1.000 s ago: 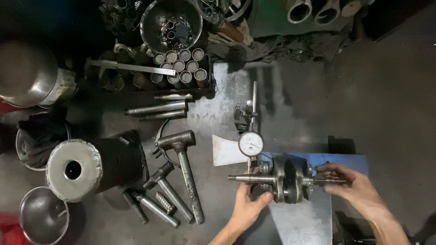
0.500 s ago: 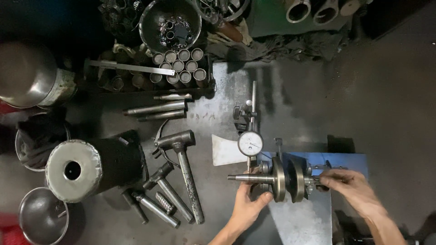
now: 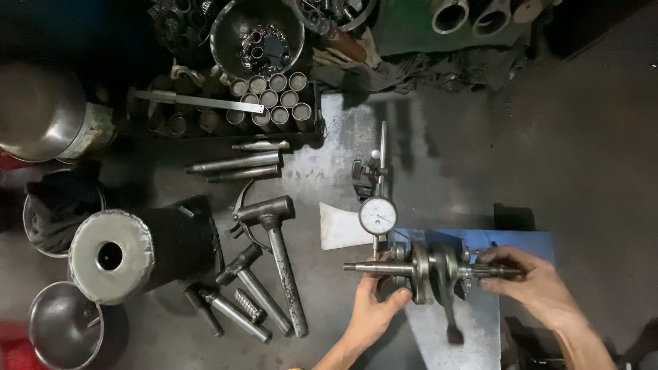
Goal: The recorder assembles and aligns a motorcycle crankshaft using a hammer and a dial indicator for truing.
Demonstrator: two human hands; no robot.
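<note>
A steel crankshaft point(image 3: 433, 270) with two round webs lies crosswise on supports over a blue and grey plate point(image 3: 460, 329). My left hand point(image 3: 373, 308) grips the support and shaft stub at its left end. My right hand point(image 3: 528, 282) is closed around the splined right end of the shaft. A dial gauge point(image 3: 378, 216) on a thin stand sits just behind the crankshaft, its stem pointing down at the left shaft journal.
Hammers point(image 3: 274, 253) and punches lie on the floor to the left. A black cylinder with a metal end cap point(image 3: 130, 253) lies further left, with metal bowls point(image 3: 65, 332) nearby. A tray of steel tubes point(image 3: 267, 96) and a ruler stand at the back.
The crankshaft webs have turned on the supports, and my right hand has shifted slightly along the right end. My left hand has stayed in place.
</note>
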